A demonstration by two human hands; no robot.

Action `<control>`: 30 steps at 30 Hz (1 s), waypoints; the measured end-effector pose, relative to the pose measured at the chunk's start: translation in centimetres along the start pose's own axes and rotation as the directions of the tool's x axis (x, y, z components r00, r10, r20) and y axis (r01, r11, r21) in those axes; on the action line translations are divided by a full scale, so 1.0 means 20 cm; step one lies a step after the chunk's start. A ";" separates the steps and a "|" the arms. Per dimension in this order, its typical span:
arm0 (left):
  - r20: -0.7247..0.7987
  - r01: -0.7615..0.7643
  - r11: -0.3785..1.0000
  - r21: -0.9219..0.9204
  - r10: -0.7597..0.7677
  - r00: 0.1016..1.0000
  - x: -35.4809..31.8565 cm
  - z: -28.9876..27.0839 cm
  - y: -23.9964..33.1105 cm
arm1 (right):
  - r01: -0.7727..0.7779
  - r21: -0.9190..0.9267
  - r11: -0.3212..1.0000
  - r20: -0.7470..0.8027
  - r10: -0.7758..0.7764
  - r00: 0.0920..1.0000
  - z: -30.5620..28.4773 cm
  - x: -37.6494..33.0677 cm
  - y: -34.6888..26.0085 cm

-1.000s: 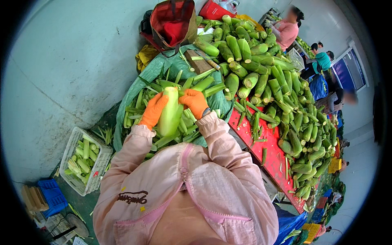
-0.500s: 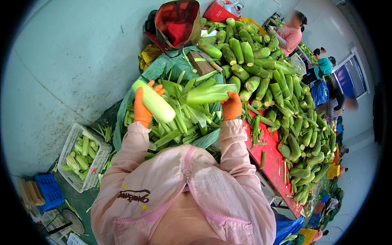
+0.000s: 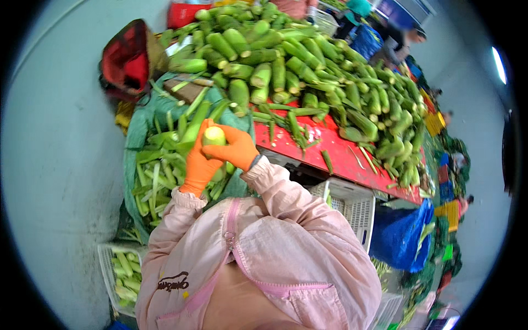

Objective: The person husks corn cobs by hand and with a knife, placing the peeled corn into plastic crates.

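The hands have come back together from wide apart. The left hand (image 3: 199,165) wraps around the corn (image 3: 214,136), holding it up, and the right hand (image 3: 235,149) closes over its top, above the leaf pile (image 3: 157,165), so peelings fall there.

Red table (image 3: 335,151), far right: piled w/ green corn ears (image 3: 308,66); loose husk strips (image 3: 297,129) scattered at near edge. Grey floor (image 3: 60,137) at left: green sheet (image 3: 135,129) spread, heaped w/ stripped husks (image 3: 159,170); white crate (image 3: 107,269) set near-left.
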State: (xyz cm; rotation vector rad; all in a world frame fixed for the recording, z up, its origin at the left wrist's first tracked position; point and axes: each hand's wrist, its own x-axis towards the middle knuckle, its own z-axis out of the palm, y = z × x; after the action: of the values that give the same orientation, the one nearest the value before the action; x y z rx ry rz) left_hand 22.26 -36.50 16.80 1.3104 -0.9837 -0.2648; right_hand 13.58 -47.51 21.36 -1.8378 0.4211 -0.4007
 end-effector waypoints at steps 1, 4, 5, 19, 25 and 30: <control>0.076 0.015 1.000 0.015 -0.016 0.997 0.03 0.10 0.05 | 0.047 0.078 0.996 -0.096 -0.040 0.995 -0.11 -0.07 0.03; 0.257 -0.083 0.989 0.124 0.049 0.965 0.12 0.29 0.10 | 0.106 0.369 0.923 -0.295 0.008 0.956 -0.48 -0.32 0.19; 0.293 -0.088 0.992 0.086 0.060 0.954 0.14 0.34 0.09 | 0.109 0.383 0.917 -0.399 0.058 0.915 -0.61 -0.43 0.20; 0.282 0.378 0.925 -0.041 -0.352 0.892 0.21 0.60 -0.37 | -0.800 0.155 0.579 -0.870 0.464 0.167 -1.53 -1.50 1.37; 0.155 0.433 0.901 -0.004 -0.428 0.891 0.23 0.64 -0.39 | -0.259 -0.071 0.963 -0.825 0.089 0.558 -1.78 -0.60 1.37; 0.071 0.443 0.895 0.051 -0.446 0.892 0.14 0.66 -0.39 | -0.763 -0.336 0.552 -0.685 0.412 0.600 -1.84 0.05 1.30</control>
State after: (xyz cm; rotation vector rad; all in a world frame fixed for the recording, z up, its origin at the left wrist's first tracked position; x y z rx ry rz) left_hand 17.15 -49.69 10.26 1.5593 -0.7446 -0.6598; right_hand -5.08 -85.95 7.31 -1.9864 1.7444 -0.2798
